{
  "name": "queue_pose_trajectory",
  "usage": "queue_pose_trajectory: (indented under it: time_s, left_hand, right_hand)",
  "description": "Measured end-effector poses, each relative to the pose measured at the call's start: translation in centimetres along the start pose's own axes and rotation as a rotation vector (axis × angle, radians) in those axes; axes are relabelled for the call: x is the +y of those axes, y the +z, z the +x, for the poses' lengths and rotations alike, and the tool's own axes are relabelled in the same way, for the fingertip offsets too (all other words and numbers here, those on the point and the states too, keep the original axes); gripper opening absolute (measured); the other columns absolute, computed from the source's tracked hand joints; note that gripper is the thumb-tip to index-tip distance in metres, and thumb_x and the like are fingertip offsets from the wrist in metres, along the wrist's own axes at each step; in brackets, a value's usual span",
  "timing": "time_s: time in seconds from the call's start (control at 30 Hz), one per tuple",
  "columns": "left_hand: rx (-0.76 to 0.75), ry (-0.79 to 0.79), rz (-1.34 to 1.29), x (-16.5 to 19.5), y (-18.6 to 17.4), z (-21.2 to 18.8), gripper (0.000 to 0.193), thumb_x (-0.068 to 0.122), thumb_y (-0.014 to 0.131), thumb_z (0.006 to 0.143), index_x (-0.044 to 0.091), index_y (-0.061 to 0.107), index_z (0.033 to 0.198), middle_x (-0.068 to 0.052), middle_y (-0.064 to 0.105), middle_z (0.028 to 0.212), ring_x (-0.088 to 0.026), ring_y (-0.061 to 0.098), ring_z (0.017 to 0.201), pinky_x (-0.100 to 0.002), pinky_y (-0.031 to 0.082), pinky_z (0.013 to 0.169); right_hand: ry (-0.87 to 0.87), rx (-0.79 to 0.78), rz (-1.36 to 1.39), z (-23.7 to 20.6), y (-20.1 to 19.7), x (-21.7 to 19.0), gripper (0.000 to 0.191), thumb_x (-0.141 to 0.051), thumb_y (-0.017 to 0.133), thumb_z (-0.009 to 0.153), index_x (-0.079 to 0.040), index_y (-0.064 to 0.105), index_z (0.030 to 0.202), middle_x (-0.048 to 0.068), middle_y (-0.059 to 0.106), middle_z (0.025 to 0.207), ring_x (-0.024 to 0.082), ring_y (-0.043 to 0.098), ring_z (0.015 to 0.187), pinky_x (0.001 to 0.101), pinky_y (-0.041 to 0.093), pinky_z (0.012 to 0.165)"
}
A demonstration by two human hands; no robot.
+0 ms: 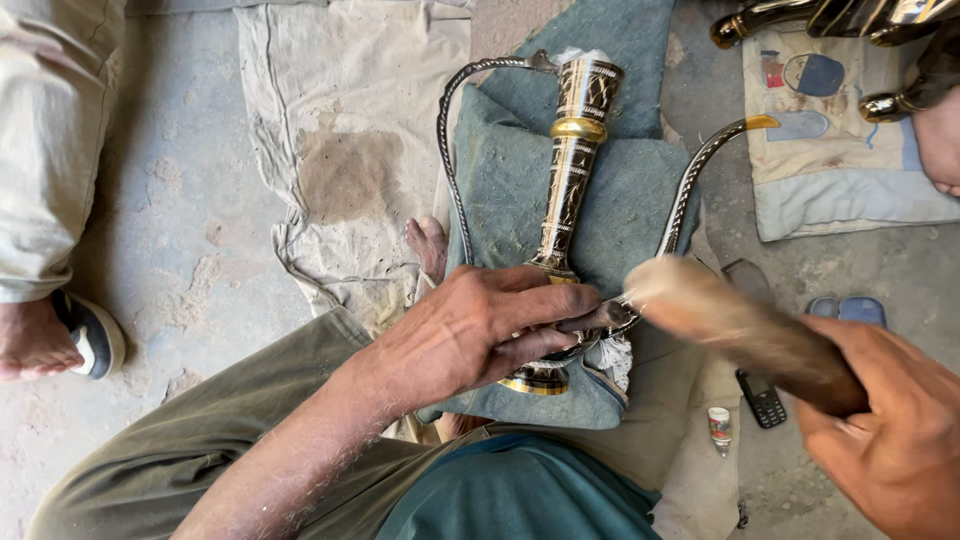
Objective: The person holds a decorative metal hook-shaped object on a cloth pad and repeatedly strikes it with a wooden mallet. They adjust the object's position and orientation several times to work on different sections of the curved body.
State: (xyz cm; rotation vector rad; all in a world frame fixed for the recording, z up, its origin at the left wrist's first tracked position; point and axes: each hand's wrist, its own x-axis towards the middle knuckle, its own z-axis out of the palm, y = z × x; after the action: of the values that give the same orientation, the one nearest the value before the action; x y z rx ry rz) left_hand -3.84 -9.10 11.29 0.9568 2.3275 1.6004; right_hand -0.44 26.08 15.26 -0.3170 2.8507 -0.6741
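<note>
Right hand [890, 430] grips wooden mallet [735, 325] (blurred); left hand [470, 330] clasps ewer [570, 180].

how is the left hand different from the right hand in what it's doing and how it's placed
The left hand lies palm down across the base of the engraved metal jug, pressing it onto the green cloth; the right hand grips the end of a wooden mallet, clear of the jug. The left hand looks sharp, while the mallet head by the right hand is blurred. Both are bare.
</note>
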Motion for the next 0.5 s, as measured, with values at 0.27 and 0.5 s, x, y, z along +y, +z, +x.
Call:
queue_pose_trajectory:
  time_s: [0.27,0.5]
  left_hand:
    - [-0.017,0.003,-0.059,0.1,-0.4,0.0,0.04,0.019,0.068,0.099,0.01,0.06,0.137,-0.01,0.072,0.123,-0.031,0.075,0.106,-0.041,0.062,0.087]
    - [-0.01,0.02,-0.077,-0.1,-0.5,0.1,0.035,0.017,0.069,0.101,0.01,0.061,0.135,-0.01,0.072,0.123,-0.03,0.075,0.11,-0.04,0.062,0.093]
  right_hand:
    - [0.12,0.014,0.303,0.2,0.1,1.0,0.037,0.0,0.071,0.084,0.0,0.06,0.119,0.007,0.066,0.09,0.015,0.074,0.073,0.0304,0.055,0.066]
    - [0.17,0.053,-0.043,0.8,0.0,-0.8,0.036,0.004,0.076,0.08,0.003,0.064,0.114,0.013,0.067,0.083,0.021,0.07,0.076,0.0342,0.056,0.069]
